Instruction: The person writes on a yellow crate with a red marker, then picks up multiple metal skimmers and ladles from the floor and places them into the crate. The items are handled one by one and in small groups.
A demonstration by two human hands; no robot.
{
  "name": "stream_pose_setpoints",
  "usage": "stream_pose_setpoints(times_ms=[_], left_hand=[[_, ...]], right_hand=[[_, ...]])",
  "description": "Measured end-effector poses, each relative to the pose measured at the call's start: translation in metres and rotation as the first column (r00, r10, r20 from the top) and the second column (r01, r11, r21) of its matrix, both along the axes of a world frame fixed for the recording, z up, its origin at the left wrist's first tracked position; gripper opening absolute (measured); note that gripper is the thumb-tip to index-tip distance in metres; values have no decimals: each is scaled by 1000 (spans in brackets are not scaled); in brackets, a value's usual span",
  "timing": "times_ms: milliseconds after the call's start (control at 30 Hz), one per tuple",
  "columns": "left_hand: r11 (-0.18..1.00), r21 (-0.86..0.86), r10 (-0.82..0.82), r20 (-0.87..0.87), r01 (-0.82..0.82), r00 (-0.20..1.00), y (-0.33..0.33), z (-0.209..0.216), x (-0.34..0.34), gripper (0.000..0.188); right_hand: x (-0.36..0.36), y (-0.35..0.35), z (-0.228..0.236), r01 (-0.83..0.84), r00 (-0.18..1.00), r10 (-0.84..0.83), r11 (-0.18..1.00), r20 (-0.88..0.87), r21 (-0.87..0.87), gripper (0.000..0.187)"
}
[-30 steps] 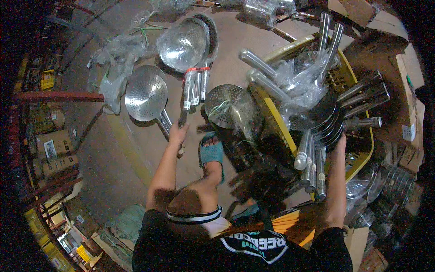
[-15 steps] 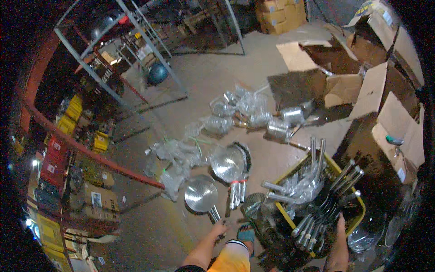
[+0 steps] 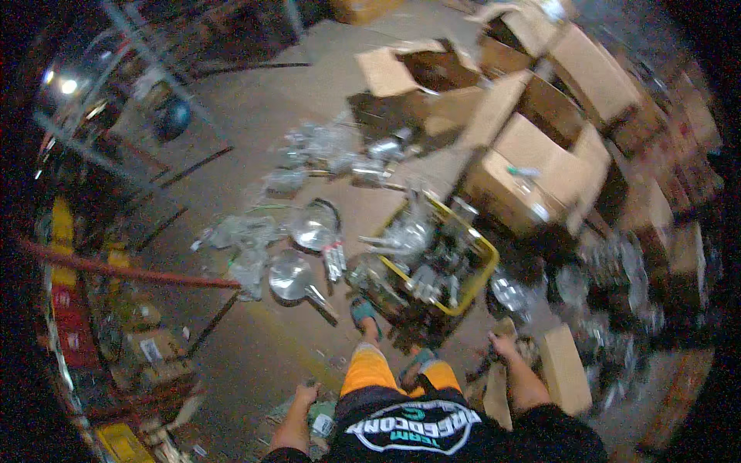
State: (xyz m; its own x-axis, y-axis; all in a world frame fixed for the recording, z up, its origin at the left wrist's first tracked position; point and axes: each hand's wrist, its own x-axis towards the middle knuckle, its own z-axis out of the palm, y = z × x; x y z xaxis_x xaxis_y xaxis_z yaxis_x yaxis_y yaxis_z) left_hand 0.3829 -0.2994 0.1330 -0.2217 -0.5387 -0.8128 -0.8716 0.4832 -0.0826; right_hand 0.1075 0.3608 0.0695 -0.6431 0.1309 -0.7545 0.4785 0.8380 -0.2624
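Observation:
My left hand hangs beside my left leg, over the floor, with the fingers blurred. Out to the right, my right hand is at a small brown piece by an open carton; blur hides whether it grips it. A single shiny round pan lies on the floor, its handle pointing toward my feet. Beyond it sits a stack of similar pans, handles bundled with a red tie. Ahead of my feet stands a yellow-rimmed crate full of metal-handled utensils, some in clear plastic.
Plastic-wrapped metal pieces and crumpled clear plastic lie on the floor. Large open cardboard boxes stand at the right. A red rail crosses the left, near metal shelving and a dark ball.
My left hand has let go of the single pan's handle and drawn back toward me. My right hand has left the crate and moved right, to the carton. The view has swung right.

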Motion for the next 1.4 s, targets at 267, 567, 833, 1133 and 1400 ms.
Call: stream_pose_setpoints(times_ms=[267,567,833,1133,1400], left_hand=[[957,287,44,-6,-40,999,54,41,-21,52],[951,281,243,-415,-131,876,21,10,-172,52],[991,123,71,-142,-54,987,35,62,-104,57],[510,161,753,391,-845,529,190,79,17,36],[580,444,668,220,-683,711,218,102,4,32]], right_hand=[[52,-27,98,141,989,-137,987,50,-83,52],[-34,-35,102,-174,983,182,973,-39,150,50],[-300,-25,42,186,918,-184,982,-351,-27,68],[-583,10,-25,-66,797,119,992,-592,110,67],[-621,7,-40,5,885,102,973,-454,229,56]])
